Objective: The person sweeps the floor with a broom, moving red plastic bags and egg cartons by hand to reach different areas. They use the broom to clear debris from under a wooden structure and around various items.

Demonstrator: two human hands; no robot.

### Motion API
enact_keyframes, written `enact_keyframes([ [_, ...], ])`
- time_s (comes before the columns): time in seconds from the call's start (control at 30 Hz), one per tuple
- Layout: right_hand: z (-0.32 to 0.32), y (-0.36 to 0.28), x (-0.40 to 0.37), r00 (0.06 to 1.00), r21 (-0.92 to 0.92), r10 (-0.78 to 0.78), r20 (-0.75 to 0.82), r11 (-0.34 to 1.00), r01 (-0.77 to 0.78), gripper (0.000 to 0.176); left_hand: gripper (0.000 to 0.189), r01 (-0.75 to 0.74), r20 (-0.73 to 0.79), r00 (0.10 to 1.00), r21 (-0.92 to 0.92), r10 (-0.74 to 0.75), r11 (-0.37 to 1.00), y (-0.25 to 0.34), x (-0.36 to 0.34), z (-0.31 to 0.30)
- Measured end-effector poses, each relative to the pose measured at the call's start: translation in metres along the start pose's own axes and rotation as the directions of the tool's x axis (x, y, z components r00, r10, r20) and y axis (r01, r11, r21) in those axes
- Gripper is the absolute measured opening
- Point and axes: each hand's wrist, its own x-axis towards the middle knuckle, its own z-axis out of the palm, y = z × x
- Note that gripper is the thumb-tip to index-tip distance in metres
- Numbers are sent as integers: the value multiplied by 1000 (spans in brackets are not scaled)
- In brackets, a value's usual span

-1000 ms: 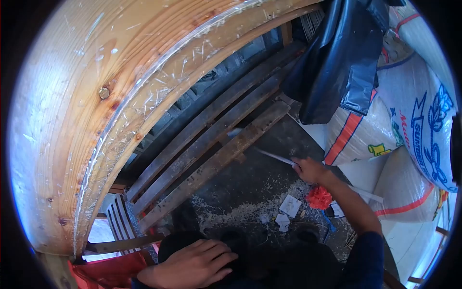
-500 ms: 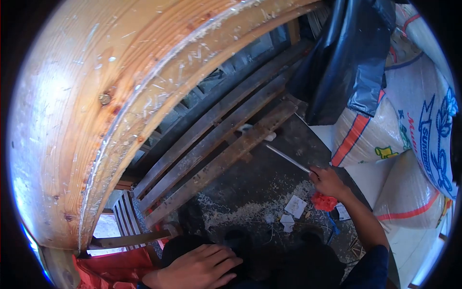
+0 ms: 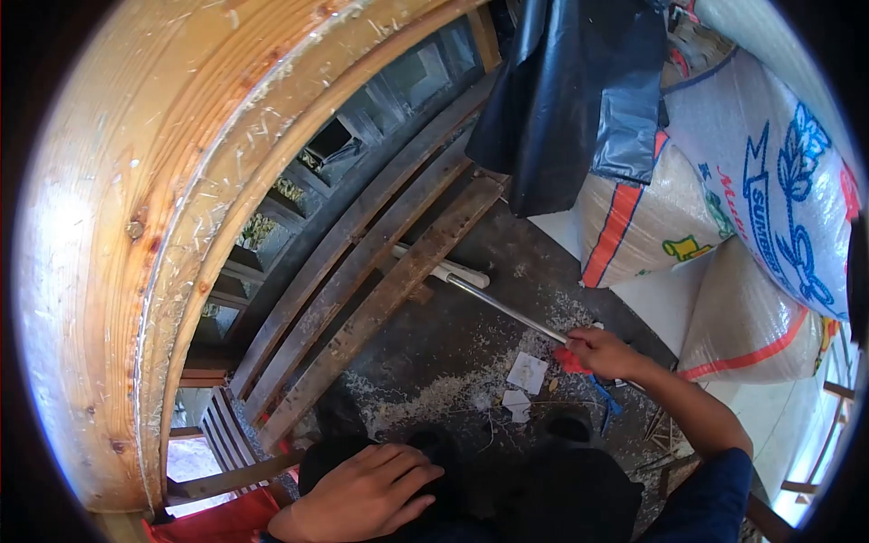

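Observation:
My right hand [image 3: 604, 353] is closed around a long silver pole [image 3: 507, 310], which slants down to the floor. At its far end is a narrow white crossbar head [image 3: 466, 273], much like a floor squeegee; part of it is hidden beneath a wooden slat. Something red [image 3: 572, 360] shows just below my right hand. Pale shavings [image 3: 434, 395] and pieces of white paper [image 3: 526, 373] lie on the dark floor. My left hand [image 3: 367, 491] rests with fingers stretched over my dark-clothed leg, holding nothing.
A slatted wooden bench [image 3: 380, 312] runs along the left, below a large wooden surface [image 3: 100, 271] close by. Full woven sacks [image 3: 756, 312] stand at the right, with black plastic sheeting [image 3: 566, 109] hanging beside them. A blue strip [image 3: 606, 398] lies near my feet.
The pole's white head has come out from under the slat toward me, and my right hand is lower and nearer. The view has shifted; my left hand stays on my leg.

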Motion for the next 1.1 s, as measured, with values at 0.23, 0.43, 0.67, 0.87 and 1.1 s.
enact_keyframes([
  [0.23,12,-11,-54,947,-319,-192,-258,942,104,21,34,41,-48,998,-31,-42,999,-1,-12,6],
  [0.43,14,-19,-51,953,393,270,140,868,-303,25,33,66,23,997,32,-67,997,0,6,2],
  [0.67,12,-4,-48,951,396,281,125,865,-308,32,32,55,-18,998,44,-54,997,5,4,5],
  [0.87,14,44,16,886,-329,-332,-322,917,225,38,31,115,-1,993,23,-115,993,7,9,4],
  [1.1,10,54,16,944,-295,-305,-130,920,257,40,30,89,-10,996,11,-89,996,8,10,6],
])
